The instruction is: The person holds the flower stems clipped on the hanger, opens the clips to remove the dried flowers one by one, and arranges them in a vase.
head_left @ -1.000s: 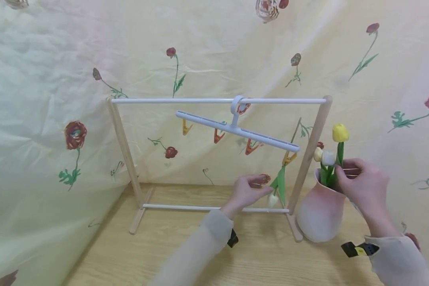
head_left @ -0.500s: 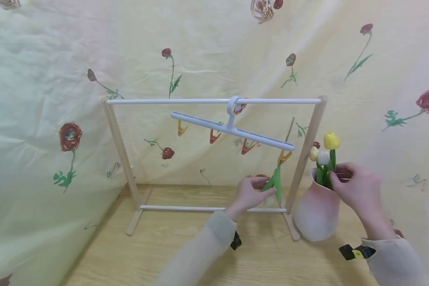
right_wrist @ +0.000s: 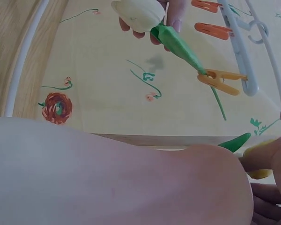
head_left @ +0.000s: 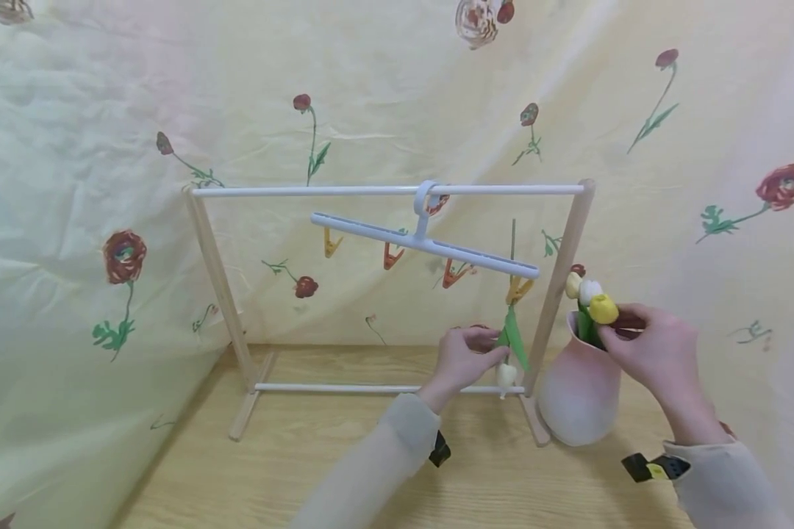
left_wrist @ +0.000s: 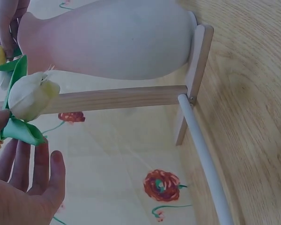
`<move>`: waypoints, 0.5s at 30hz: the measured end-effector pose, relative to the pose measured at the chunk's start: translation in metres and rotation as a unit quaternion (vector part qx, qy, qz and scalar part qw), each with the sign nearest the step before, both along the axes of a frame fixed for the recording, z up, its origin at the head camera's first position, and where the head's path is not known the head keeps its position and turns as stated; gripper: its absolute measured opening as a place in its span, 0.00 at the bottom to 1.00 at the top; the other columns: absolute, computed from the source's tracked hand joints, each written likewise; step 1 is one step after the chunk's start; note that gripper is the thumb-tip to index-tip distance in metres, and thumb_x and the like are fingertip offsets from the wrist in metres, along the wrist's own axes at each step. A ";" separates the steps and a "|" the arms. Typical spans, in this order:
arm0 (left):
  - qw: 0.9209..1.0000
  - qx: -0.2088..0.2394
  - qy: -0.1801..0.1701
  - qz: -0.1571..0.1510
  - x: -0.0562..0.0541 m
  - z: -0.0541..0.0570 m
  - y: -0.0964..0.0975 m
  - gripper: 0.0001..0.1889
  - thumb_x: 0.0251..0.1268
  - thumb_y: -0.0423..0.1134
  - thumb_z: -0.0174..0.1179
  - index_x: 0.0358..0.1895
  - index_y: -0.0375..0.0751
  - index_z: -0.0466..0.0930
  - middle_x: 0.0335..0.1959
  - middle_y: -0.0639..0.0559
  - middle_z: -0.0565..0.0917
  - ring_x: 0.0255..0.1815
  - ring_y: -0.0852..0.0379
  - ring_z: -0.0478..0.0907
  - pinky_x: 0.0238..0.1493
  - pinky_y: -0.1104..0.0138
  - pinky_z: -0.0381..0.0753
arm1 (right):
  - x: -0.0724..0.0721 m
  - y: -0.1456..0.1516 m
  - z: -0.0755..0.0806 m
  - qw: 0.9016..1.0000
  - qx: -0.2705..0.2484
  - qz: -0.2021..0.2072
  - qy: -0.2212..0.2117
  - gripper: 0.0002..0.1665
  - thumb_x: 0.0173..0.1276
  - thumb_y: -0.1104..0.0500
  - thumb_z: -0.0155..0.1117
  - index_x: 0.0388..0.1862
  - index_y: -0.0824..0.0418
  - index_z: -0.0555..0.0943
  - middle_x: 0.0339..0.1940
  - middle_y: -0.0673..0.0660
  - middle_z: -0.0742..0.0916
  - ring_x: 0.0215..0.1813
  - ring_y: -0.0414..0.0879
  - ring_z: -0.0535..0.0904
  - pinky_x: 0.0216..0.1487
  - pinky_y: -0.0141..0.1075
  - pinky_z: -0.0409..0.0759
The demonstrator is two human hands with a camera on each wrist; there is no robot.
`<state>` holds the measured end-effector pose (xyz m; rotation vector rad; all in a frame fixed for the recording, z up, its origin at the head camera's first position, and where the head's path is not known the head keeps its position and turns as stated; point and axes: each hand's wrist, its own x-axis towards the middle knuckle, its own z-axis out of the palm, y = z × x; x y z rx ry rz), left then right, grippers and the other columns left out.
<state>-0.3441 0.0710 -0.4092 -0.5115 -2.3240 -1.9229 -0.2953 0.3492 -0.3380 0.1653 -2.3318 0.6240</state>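
Observation:
A white tulip [head_left: 506,375] hangs head down from a yellow-orange clip [right_wrist: 220,80] at the low right end of a pale blue hanger [head_left: 476,258]. My left hand [head_left: 462,360] pinches it by the green leaves [left_wrist: 23,131], close to the bloom; the other fingers stay fairly straight. At the right, a pink and white vase [head_left: 578,397] holds a white tulip [head_left: 589,292] and a cream tulip [head_left: 573,285]. My right hand [head_left: 655,345] pinches a yellow tulip [head_left: 603,309] just under its bloom at the vase's mouth. Its stem is hidden inside the vase.
The hanger hooks over the top rail [head_left: 304,191] of a wooden rack and tilts down to the right. Three more clips, including an orange clip [head_left: 454,273], hang from it holding nothing. The rack's right post [head_left: 559,286] stands between the hanger and the vase. Floral cloth [head_left: 370,88] forms the backdrop.
The right hand has lowered the yellow tulip until its bloom sits near the vase mouth. The clipped white tulip has turned, and its stem above the clip now stands upright instead of leaning.

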 end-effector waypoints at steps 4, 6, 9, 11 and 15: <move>1.000 -0.001 0.001 -0.001 0.000 -0.001 0.000 0.13 0.64 0.42 0.77 0.50 0.46 0.92 0.42 0.53 0.94 0.38 0.68 0.87 0.48 0.71 0.85 | 0.002 -0.002 0.002 1.000 -0.006 0.005 -0.011 0.27 0.60 0.55 0.81 0.54 0.69 0.88 0.44 0.72 0.92 0.38 0.63 0.93 0.34 0.08 0.66; 1.000 -0.002 0.002 0.000 0.000 -0.002 0.000 0.13 0.64 0.41 0.77 0.50 0.45 0.92 0.41 0.53 0.94 0.37 0.69 0.86 0.46 0.73 0.85 | 0.003 -0.003 0.002 1.000 -0.005 0.010 -0.020 0.29 0.60 0.55 0.82 0.57 0.69 0.87 0.45 0.72 0.92 0.39 0.64 0.93 0.34 0.08 0.68; 1.000 0.003 0.008 -0.001 0.000 -0.002 0.000 0.13 0.64 0.41 0.77 0.50 0.45 0.92 0.41 0.53 0.94 0.37 0.69 0.86 0.45 0.74 0.85 | 0.005 -0.005 0.004 0.999 -0.001 0.017 -0.039 0.32 0.60 0.56 0.82 0.60 0.70 0.85 0.49 0.75 0.91 0.45 0.71 0.91 0.36 0.20 0.84; 1.000 0.007 0.013 -0.001 0.000 -0.001 0.000 0.13 0.64 0.40 0.77 0.50 0.44 0.92 0.42 0.52 0.94 0.37 0.69 0.86 0.45 0.74 0.85 | 0.008 -0.006 0.006 0.998 0.010 0.018 -0.058 0.37 0.59 0.55 0.83 0.64 0.72 0.82 0.53 0.78 0.89 0.49 0.75 0.89 0.43 0.39 0.92; 1.000 0.008 0.017 0.001 0.000 0.000 0.000 0.12 0.65 0.39 0.76 0.50 0.44 0.92 0.43 0.52 0.94 0.37 0.69 0.87 0.44 0.75 0.85 | 0.015 -0.010 0.011 0.996 0.041 0.017 -0.072 0.51 0.55 0.50 0.86 0.72 0.72 0.74 0.60 0.80 0.84 0.56 0.79 0.83 0.53 0.71 0.82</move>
